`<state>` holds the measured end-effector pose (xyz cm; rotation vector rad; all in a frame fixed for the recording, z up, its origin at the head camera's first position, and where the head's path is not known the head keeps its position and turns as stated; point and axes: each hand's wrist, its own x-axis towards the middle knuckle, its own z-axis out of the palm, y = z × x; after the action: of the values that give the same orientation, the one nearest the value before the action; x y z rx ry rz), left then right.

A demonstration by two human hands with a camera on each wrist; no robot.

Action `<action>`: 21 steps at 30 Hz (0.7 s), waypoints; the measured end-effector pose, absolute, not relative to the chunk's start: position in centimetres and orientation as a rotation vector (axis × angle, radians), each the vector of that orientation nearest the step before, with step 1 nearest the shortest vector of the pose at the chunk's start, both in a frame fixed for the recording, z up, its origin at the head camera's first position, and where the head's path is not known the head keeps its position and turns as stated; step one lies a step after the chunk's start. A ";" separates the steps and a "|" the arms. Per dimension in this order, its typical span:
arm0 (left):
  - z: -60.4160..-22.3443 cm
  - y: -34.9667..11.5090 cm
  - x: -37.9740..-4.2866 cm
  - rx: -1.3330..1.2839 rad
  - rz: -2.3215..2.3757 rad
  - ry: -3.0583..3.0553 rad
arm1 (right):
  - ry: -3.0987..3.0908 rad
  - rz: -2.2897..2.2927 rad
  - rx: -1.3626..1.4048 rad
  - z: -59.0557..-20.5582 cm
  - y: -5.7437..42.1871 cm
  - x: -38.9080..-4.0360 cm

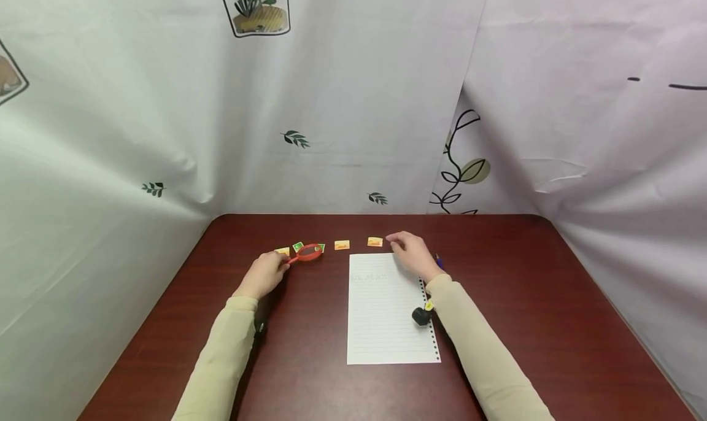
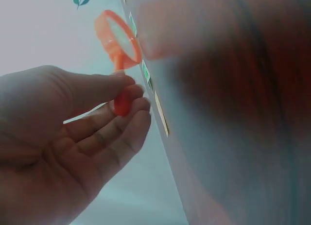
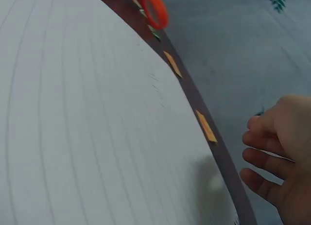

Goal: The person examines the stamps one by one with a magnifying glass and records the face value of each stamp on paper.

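Observation:
A magnifying glass (image 1: 310,253) with an orange-red rim is in my left hand (image 1: 262,276), its handle pinched between thumb and fingers. In the head view its lens overlaps a small green card (image 1: 321,248); another green card (image 1: 298,247) and an orange-yellow card (image 1: 283,251) lie close by. My right hand (image 1: 413,253) holds nothing, and its loosely bent fingers are just right of an orange card (image 1: 375,242). One more orange card (image 1: 342,245) is further left in the row. Below that hand and forearm lies a lined sheet of paper (image 1: 381,316) with faint writing near its top.
The dark red-brown table (image 1: 309,359) is bordered by a white printed cloth (image 1: 342,102) at the back and sides. Something blue, perhaps a pen (image 1: 439,261), lies partly hidden beyond my right wrist. A black wrist camera (image 1: 421,316) hangs over the sheet's right side.

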<state>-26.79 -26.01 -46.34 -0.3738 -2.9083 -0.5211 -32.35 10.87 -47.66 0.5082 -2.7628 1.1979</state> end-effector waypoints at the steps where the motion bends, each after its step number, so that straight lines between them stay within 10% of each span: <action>1: -46.3 -25.7 -26.9 -0.381 -0.521 -2.889 | -2.771 1.176 0.544 -47.8 10.4 -32.5; 21: -44.4 -19.5 -28.9 -0.339 -0.598 -2.723 | -2.857 0.627 0.964 -48.6 3.4 -32.5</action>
<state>-28.94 -19.46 -44.39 -0.3394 -2.7231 -0.5981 -32.51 3.39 -48.58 0.9636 -2.8573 0.6270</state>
